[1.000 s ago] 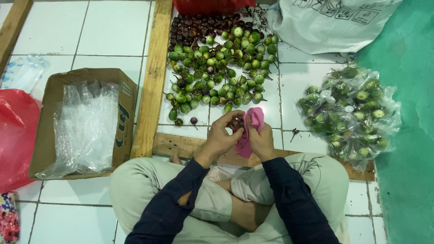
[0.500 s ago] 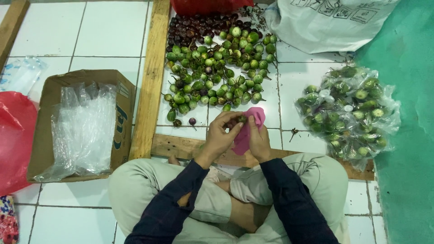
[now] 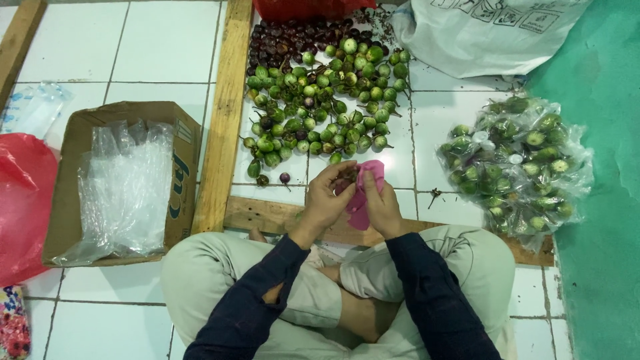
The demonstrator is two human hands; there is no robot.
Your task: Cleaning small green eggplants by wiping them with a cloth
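Seen from above, a person sits cross-legged on a white tiled floor [image 3: 133, 40], two dark-sleeved arms reaching forward. Both hands meet at the centre over one pink cloth [image 3: 360, 200]: the left hand [image 3: 327, 200] curls its fingers around a small dark fruit [image 3: 347, 177] pressed against the cloth, and the right hand [image 3: 383, 203] grips the cloth from the other side. Just beyond the hands lies one large heap of small round green fruits [image 3: 320, 107], too many to count, with a band of dark purple ones [image 3: 293, 37] at its far edge. Two wooden planks frame the heap, one plank [image 3: 223, 113] running along its left and another [image 3: 267, 213] lying near the knees. To the left sits one open cardboard box [image 3: 77, 133] holding clear plastic bags [image 3: 127, 180], beside one red bag [image 3: 23, 200]. To the right rest several clear packed bags of green fruit [image 3: 517, 167], and one white sack [image 3: 480, 33] lies far right.
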